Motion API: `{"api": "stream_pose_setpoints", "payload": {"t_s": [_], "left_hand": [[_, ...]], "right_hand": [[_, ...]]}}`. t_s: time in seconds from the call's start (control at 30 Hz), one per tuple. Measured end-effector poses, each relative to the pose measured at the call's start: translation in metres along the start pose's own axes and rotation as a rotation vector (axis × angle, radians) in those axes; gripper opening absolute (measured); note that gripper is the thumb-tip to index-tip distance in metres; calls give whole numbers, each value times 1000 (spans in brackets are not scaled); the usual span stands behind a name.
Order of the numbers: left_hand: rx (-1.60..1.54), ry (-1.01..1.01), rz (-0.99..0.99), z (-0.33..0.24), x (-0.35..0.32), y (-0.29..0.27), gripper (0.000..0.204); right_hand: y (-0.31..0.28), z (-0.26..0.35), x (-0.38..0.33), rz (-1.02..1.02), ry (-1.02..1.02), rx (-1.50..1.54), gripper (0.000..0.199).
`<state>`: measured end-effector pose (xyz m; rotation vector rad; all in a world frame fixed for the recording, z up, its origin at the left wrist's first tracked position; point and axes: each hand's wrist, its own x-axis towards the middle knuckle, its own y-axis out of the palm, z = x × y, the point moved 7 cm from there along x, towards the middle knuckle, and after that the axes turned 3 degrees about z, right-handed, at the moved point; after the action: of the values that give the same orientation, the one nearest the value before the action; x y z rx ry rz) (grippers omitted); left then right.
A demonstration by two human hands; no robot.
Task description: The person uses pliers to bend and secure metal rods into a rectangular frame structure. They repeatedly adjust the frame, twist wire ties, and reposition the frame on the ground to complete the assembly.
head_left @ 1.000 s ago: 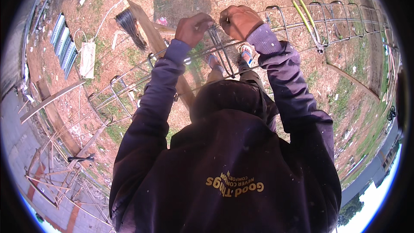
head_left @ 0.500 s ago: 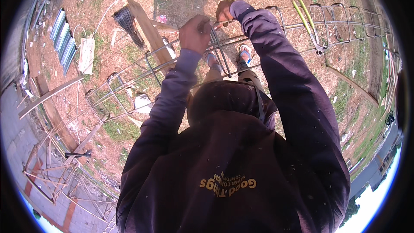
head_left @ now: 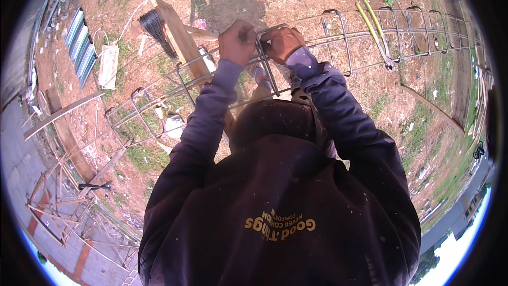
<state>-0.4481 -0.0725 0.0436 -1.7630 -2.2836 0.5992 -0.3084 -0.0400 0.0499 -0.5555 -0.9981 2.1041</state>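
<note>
A long steel rebar cage (head_left: 345,42) with rectangular stirrups stretches across in front of me, from lower left to upper right. My left hand (head_left: 237,43) is closed, its fingers curled at the top of one stirrup (head_left: 269,66). On the other side of that stirrup, my right hand (head_left: 283,44) is bent inward with its fingers pinched together. Whatever the fingertips grip is too small or hidden to make out. A bolt cutter (head_left: 376,21) with yellow handles rests across the cage farther right.
A bundle of black wire (head_left: 157,34) hangs over a wooden plank (head_left: 180,34) left of my hands. Farther left lie a blue-grey ribbed sheet (head_left: 79,47) and a timber strip (head_left: 63,115). Another thin wooden strip (head_left: 434,107) lies at right.
My right hand has come down and turned inward, close beside the stirrup, and its forearm has drawn in. The left hand has stayed nearly in place.
</note>
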Motion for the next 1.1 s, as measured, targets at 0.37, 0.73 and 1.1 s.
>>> {"api": "stream_pose_setpoints", "payload": {"t_s": [0.37,0.73,1.1], "left_hand": [[12,-27,-79,-2,-5,-4,14],[7,108,-2,-6,-9,-12,21],[-58,-57,-106,-7,-4,-5,18]], "right_hand": [[-51,38,20,-74,-43,-76,9],[-83,77,58,120,-461,-185,11],[-43,-11,92,271,86,-495,24]]}}
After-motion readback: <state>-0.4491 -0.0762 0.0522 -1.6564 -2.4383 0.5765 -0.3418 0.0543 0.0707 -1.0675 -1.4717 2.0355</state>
